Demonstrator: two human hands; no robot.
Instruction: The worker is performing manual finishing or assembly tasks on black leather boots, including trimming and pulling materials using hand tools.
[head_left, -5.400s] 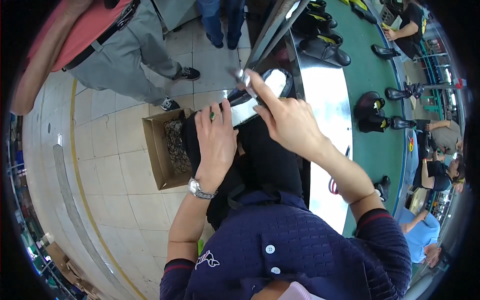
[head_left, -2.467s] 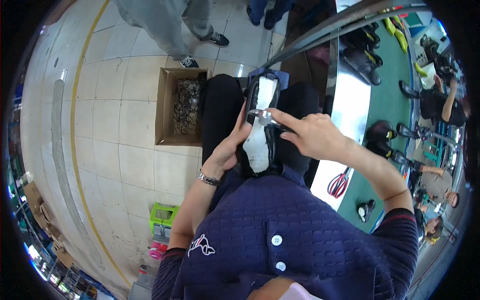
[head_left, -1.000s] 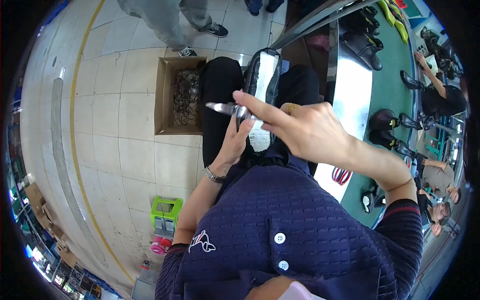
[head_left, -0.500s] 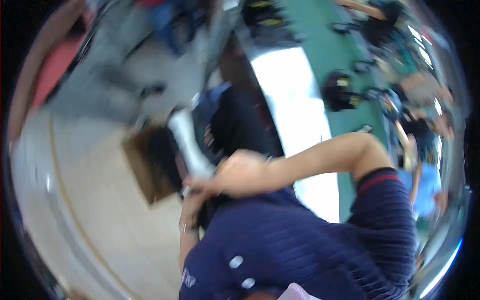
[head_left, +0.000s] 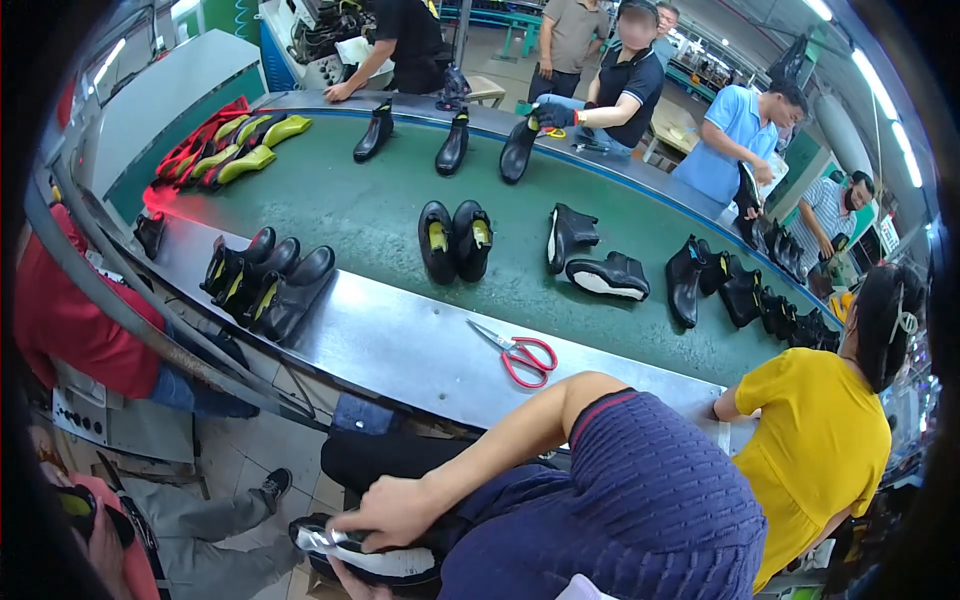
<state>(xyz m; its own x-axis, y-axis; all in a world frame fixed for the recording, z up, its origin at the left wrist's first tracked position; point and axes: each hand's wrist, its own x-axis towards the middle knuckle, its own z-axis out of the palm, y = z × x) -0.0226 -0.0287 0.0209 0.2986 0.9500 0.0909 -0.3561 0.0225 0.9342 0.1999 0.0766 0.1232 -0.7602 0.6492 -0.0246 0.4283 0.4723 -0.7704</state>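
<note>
A black shoe point(head_left: 385, 575) lies tilted over my lap at the lower edge, its whitish sole point(head_left: 405, 562) facing up. From below, my left hand point(head_left: 352, 582) grips it, mostly hidden by the shoe. My right hand point(head_left: 395, 512) is over the sole, fingers curled and the index finger reaching toward one end. A small shiny piece shows by that fingertip; whether it is a tool in the hand I cannot make out. Red-handled scissors point(head_left: 522, 357) rest on the metal ledge in front of me, apart from both hands.
A green conveyor belt point(head_left: 350, 215) carries several black shoes, among them an upright pair point(head_left: 455, 242). Three black boots point(head_left: 270, 285) stand on the metal ledge point(head_left: 400, 360). Yellow-green shoe forms point(head_left: 245, 150) lie far left. A person in yellow point(head_left: 815, 430) sits close on my right; others work across the belt.
The view has swung up and steadied, bringing the belt and scissors into sight. The shoe now lies lower in the picture, and my right hand has moved from its end to over the sole.
</note>
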